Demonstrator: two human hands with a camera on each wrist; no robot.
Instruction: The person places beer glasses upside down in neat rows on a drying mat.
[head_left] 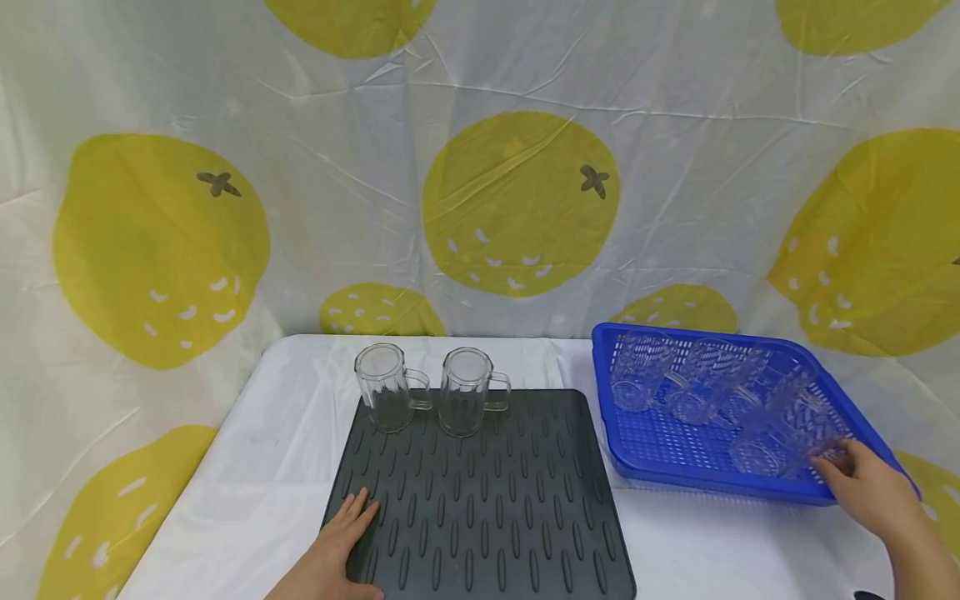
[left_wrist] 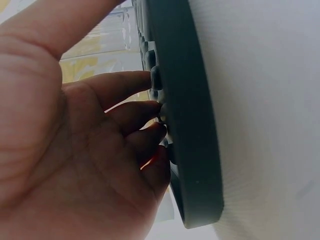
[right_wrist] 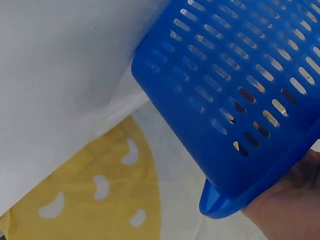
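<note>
Two clear glass mugs stand upside down along the far edge of a dark grey ridged mat, the left mug (head_left: 386, 392) and the right mug (head_left: 463, 396), their handles to the right. My left hand (head_left: 333, 542) rests on the left side of the mat (head_left: 480, 500); in the left wrist view its fingertips touch the ridges. Over the near right rim of a blue perforated basket (head_left: 660, 450), my right hand (head_left: 870, 487) pinches a glass mug (head_left: 761, 454) lying inside. The basket wall (right_wrist: 200, 125) hides those fingertips in the right wrist view.
Several more clear glass mugs (head_left: 693, 400) lie in the far part of the basket. A white cloth (head_left: 232, 500) covers the table, and a lemon-print curtain (head_left: 517, 200) hangs behind it. The basket stands right of the mat.
</note>
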